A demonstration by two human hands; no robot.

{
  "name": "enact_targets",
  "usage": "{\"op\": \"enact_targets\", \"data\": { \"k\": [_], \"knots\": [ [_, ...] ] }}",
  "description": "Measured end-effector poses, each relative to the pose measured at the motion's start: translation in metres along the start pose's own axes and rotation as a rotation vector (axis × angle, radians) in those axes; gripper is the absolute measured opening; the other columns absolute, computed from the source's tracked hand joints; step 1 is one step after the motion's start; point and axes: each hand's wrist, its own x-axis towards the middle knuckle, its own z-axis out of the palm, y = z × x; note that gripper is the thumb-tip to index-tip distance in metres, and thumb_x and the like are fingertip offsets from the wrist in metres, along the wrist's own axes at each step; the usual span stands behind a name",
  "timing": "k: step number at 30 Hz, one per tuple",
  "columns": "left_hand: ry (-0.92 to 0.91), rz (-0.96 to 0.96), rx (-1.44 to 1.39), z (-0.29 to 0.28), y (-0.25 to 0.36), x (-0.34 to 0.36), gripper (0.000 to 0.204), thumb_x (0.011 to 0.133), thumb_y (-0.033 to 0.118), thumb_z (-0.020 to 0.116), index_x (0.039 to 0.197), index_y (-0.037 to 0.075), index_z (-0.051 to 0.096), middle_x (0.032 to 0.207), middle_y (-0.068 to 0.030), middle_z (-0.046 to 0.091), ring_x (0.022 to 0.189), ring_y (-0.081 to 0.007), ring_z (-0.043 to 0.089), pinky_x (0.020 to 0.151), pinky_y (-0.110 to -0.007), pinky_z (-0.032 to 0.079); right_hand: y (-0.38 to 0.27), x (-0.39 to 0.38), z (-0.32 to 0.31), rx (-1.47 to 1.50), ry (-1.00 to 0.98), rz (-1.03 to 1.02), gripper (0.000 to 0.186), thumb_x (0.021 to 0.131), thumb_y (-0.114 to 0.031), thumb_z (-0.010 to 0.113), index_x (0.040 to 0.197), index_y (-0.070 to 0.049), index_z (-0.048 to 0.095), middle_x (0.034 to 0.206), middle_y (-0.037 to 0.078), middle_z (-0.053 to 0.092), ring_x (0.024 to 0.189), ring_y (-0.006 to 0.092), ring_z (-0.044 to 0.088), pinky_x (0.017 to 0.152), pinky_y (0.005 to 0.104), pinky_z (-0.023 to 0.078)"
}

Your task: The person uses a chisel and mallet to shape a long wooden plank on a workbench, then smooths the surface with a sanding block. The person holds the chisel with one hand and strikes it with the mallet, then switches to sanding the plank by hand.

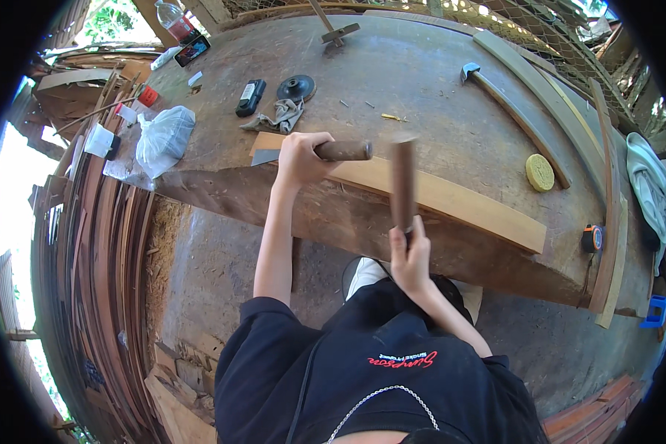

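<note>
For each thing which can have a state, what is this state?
Left grip: closed around handle
Right grip: closed around club
Handle: held sideways
Club: held, motion-blurred
Board: lying flat
Hammer: lying down
Rag: crumpled
Bag: bulging, opening unclear
Phone: screen lit
Bottle: standing

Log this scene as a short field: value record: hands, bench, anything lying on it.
left hand: closed around dark wooden handle
right hand: gripping dark wooden stick, motion-blurred
near edge of bench: light wooden board, lying lengthwise
bench, right: hammer, round yellow disc, tape measure
bench, left: plastic bag
</note>
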Motion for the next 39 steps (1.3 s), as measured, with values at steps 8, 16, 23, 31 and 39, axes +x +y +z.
{"op": "enact_targets", "data": {
  "k": [8,16,23,31,39],
  "knots": [
    [0.012,0.066,0.043,-0.001,0.003,0.000,0.015,0.059,0.014,0.072,0.066,0.006,0.062,0.056,-0.0110,0.057,0.052,-0.0257,0.057,0.049,-0.030,0.043,0.005,0.013,0.018,0.056,-0.030,0.077,0.028,0.094,-0.027,0.043,0.095,0.001,0.044,0.058,0.015,0.051,0.047,0.0299,0.050,0.046,0.0359,0.039],
    [0.391,0.099,-0.047,-0.046,-0.012,0.008,0.012,0.061,0.008,0.073,0.066,0.006,0.062,0.056,-0.0057,0.058,0.049,-0.0130,0.055,0.047,-0.026,0.042,0.017,-0.016,-0.043,-0.094,0.079,0.231,0.032,0.094,-0.030,0.043,0.097,0.002,0.048,0.053,0.011,0.047,0.046,0.0207,0.048,0.045,0.0345,0.036],
    [0.025,0.529,-0.309,0.024,0.116,0.008,0.025,0.051,0.020,0.076,0.075,0.017,0.067,0.065,-0.0019,0.064,0.059,-0.0179,0.064,0.054,-0.026,0.048,0.007,-0.027,-0.100,0.235,0.344,0.390,0.026,0.096,-0.031,0.041,0.094,-0.005,0.045,0.062,-0.005,0.040,0.047,0.0024,0.039,0.039,0.0191,0.031],
    [-0.217,0.568,-0.363,0.099,0.188,-0.007,0.014,0.056,0.018,0.067,0.070,0.016,0.062,0.057,-0.0020,0.057,0.051,-0.0204,0.056,0.045,-0.031,0.041,-0.007,-0.037,-0.145,0.228,0.586,0.342,0.025,0.096,-0.033,0.038,0.091,-0.008,0.040,0.059,-0.005,0.032,0.043,0.0013,0.029,0.036,0.0183,0.023],
    [-0.185,0.420,-0.290,0.098,0.171,-0.002,0.021,0.051,0.016,0.068,0.071,0.012,0.061,0.058,-0.0040,0.057,0.055,-0.0232,0.058,0.049,-0.031,0.043,-0.036,-0.031,-0.176,0.242,0.823,0.115,0.031,0.097,-0.035,0.033,0.081,-0.009,0.035,0.052,-0.004,0.023,0.037,0.0022,0.019,0.034,0.0189,0.017]
  ]
}}
